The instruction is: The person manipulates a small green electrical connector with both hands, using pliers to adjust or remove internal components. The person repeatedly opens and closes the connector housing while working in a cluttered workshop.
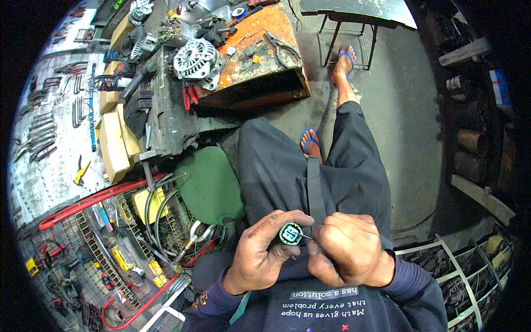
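Observation:
Above my lap, my left hand (265, 249) pinches a small round green electrical connector (290, 234) between thumb and fingers, its pale inner face turned up toward me. From the right, my right hand (349, 250) is closed around a thin metal pick (305, 237), whose tip meets the connector's face. The pick's handle is hidden inside the right fist. Just beyond the hands, a dark strap (315, 188) hangs down over my dark trousers.
An orange worn bench top (260, 39) ahead bears an alternator (197, 62) and pliers (282, 50). At left stand open cardboard boxes (115, 141), a green seat (209, 185) and a wire rack (83, 221) with tools and hoses. A metal table (359, 8) stands far ahead; shelving (464, 276) lies right.

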The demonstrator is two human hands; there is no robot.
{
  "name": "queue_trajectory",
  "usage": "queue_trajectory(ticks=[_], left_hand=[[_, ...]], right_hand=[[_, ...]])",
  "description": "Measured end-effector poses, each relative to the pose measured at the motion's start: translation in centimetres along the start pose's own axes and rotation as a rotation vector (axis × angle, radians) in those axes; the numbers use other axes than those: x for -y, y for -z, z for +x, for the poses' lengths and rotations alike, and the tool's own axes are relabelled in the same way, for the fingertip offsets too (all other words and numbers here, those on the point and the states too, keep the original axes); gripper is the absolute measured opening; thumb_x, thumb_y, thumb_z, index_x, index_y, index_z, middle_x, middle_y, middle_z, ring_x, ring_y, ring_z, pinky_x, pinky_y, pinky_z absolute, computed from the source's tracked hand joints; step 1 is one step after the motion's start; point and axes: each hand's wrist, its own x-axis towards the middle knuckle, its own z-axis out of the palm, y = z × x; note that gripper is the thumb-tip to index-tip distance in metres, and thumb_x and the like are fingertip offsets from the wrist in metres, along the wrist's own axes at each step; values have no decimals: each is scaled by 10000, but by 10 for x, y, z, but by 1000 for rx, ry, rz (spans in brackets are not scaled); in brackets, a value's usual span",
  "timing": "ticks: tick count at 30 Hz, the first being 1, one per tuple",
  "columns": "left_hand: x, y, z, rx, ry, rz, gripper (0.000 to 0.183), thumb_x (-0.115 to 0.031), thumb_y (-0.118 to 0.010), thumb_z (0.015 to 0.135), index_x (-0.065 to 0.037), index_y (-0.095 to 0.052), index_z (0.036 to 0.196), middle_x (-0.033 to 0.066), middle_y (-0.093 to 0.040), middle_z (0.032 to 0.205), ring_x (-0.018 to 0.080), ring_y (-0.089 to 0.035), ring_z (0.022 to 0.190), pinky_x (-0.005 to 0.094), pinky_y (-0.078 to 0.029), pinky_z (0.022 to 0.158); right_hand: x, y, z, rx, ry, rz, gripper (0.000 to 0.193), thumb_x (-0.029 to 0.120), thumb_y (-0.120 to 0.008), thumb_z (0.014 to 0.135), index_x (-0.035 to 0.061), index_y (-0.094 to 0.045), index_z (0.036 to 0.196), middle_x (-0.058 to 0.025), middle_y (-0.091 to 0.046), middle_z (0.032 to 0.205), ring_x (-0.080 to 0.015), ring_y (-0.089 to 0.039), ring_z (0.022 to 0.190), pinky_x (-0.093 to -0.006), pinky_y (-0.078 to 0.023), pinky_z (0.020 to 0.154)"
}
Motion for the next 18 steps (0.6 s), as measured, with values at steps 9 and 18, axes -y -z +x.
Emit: queue_trajectory(ticks=[9,18], left_hand=[[2,10,-4,50,113,-4,351,-143,-717,933,12,-635,1237,131,-660,1082,225,-642,984,338,-500,894],[-70,-4,28,641,159,-511,320,-209,-839,805,-20,-649,978,90,-637,888,183,-571,766,336,-439,698]], right_hand=[[2,-12,-4,-78,-47,52,212,148,-744,797,56,-555,776,-97,-485,672,-280,-533,542,-405,-448,496],[-23,50,-18,-466,-516,117,178,147,-601,1042,-10,-659,981,-75,-572,746,-131,-548,696,-312,-474,650]])
